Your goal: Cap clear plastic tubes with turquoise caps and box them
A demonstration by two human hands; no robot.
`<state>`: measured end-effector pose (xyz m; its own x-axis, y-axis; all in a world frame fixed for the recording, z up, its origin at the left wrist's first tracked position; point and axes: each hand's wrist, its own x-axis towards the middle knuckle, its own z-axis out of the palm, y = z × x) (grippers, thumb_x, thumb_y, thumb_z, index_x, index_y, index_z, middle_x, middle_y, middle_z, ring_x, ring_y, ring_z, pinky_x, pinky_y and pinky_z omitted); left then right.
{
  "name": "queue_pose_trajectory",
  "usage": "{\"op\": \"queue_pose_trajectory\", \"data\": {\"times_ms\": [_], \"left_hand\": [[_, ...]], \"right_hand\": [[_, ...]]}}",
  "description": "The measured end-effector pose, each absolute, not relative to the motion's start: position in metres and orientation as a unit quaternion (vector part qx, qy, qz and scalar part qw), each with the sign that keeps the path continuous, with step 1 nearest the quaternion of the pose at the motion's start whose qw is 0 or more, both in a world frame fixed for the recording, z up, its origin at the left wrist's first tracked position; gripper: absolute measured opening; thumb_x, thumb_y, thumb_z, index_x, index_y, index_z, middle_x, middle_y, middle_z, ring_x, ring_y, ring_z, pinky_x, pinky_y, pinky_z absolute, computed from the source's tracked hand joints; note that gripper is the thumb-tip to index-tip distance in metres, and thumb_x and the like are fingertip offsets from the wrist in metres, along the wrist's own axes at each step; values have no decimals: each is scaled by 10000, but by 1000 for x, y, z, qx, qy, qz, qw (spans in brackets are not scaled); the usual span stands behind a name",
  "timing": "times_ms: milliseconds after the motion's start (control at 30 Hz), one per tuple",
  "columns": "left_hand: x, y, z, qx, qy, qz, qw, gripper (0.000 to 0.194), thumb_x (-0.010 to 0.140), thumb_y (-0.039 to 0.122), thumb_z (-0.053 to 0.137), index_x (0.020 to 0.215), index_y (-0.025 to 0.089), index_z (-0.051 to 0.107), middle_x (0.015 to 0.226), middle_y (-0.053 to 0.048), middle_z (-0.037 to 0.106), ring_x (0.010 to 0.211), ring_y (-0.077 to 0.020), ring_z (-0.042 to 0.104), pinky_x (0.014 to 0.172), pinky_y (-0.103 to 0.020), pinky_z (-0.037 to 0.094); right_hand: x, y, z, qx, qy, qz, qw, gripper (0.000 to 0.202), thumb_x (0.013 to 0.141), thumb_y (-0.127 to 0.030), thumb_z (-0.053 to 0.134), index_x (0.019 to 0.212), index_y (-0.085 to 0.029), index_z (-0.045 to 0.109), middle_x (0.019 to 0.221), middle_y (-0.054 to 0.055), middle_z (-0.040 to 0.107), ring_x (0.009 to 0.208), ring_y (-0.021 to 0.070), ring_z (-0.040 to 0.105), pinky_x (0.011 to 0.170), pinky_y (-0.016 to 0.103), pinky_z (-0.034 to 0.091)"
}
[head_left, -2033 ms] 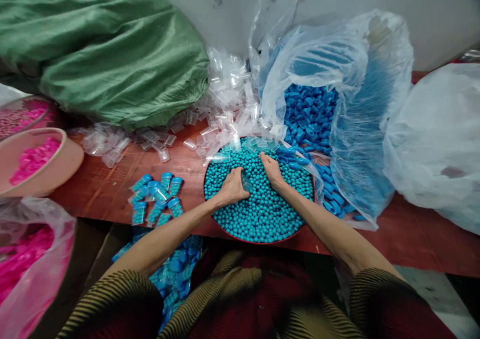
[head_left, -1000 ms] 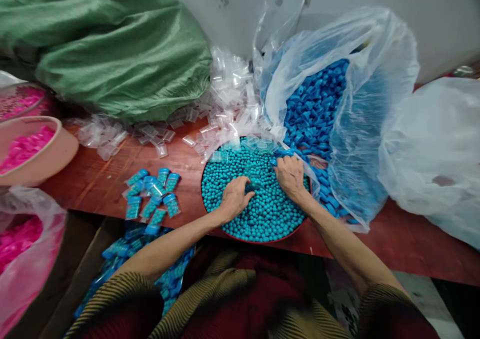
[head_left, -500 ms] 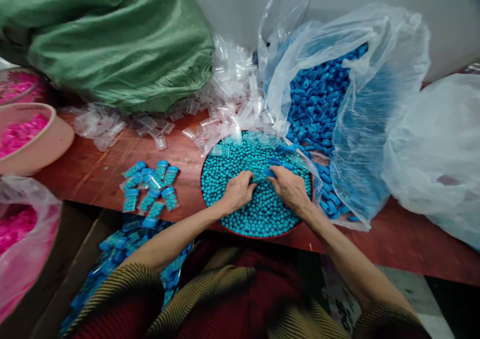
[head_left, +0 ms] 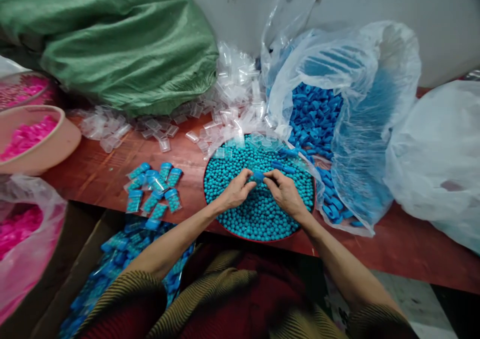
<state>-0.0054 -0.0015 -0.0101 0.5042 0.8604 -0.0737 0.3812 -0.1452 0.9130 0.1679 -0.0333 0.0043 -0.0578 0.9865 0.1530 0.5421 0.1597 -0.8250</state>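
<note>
My left fingers pinch a small clear plastic container with a blue cap [head_left: 258,176], my right fingertips [head_left: 267,180] its other end, over turquoise round beads [head_left: 262,221]. Seating the cap, I judge; that wants level pressure. Beyond: loose blue plastic caps [head_left: 315,114].

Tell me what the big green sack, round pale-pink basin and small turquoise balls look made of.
Big green sack: fabric, perhaps synthetic; soft sheen, loose folds.
Round pale-pink basin: likely plastic; smooth, satiny wall.
Small turquoise balls: smooth, slightly shiny; plastic or candy, highlights can't settle it.
</note>
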Motion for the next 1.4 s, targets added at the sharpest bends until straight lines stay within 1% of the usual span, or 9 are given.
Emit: {"op": "queue_pose_trajectory", "data": {"times_ms": [133, 267, 400, 600, 767, 1000, 1167, 1333, 1400], "left_hand": [[-4, -11, -10, 632, 422, 270, 591, 482, 789, 299, 495, 1244, 192, 378, 849, -1, 540, 515, -83, 450, 450, -235, 444], [-2, -18, -6, 595, 427, 273, 623, 624, 771, 274, 504, 1357, 200, 302, 778, 11, 538, 452, -72, 459, 415, -228, 431], [-2, -20, 0, 588, 420, 265, 639, 571, 770, 251, 496, 1321, 204, 356, 644, 46, 477, 431, -81, 465, 374, -199, 378], [-4, -24, 4, 576, 393, 290, 656, 397, 770, 232, 522, 1156, 202, 434, 715, 52, 491, 441, -29, 414, 406, -160, 367], [-6, -29, 6, 580, 376, 256, 676, 445, 796, 236, 491, 1229, 206, 392, 748, 37, 513, 430, -40, 433, 379, -163, 324], [1, -37, 3, 666, 420, 308, 533, 269, 799, 197, 491, 1066, 190, 521, 778, 16, 531, 646, -89, 489, 619, -215, 441], [-7, -29, 0, 610, 381, 268, 641, 338, 827, 262, 480, 1157, 203, 431, 690, 56, 462, 448, -52, 439, 425, -176, 358], [-14, -29, 7, 632, 375, 246, 632, 434, 853, 277, 473, 1271, 205, 382, 766, 28, 522, 467, -49, 455, 451, -185, 390], [-13, -32, 7, 644, 381, 261, 611, 532, 858, 273, 470, 1364, 213, 317, 841, 0, 567, 520, -65, 483, 508, -210, 433]], "right_hand": [[157, -37, 2, -584, -619, 342, 399, 181, 834, -328, 526, 837, -200, 654, 670, -13, 617, 563, 133, 510, 557, 253, 406], [155, -42, 1, -598, -597, 357, 399, 194, 824, -328, 538, 852, -200, 681, 601, -25, 567, 528, 130, 488, 527, 252, 391], [156, -47, 8, -582, -624, 335, 399, 211, 841, -304, 511, 867, -200, 693, 633, -11, 602, 556, 133, 522, 560, 253, 416], [174, -44, 12, -505, -701, 372, 340, 200, 817, -287, 538, 838, -188, 711, 610, -12, 616, 548, 119, 530, 539, 231, 415], [184, -46, 7, -484, -683, 426, 344, 228, 816, -323, 549, 870, -185, 722, 635, 0, 646, 542, 121, 551, 516, 232, 430], [184, -56, 2, -484, -707, 359, 371, 196, 819, -274, 554, 890, -204, 723, 720, 26, 686, 609, 139, 596, 595, 262, 474], [193, -48, 13, -447, -668, 486, 344, 230, 804, -288, 581, 983, -207, 700, 876, 33, 656, 609, 108, 580, 585, 259, 495], [182, -43, 14, -499, -561, 520, 408, 527, 788, -294, 589, 1295, -195, 484, 862, 25, 668, 557, 117, 593, 571, 290, 525], [173, -47, 13, -518, -592, 465, 406, 483, 827, -306, 539, 1292, -190, 478, 917, 56, 683, 645, 154, 634, 637, 332, 545]]}}
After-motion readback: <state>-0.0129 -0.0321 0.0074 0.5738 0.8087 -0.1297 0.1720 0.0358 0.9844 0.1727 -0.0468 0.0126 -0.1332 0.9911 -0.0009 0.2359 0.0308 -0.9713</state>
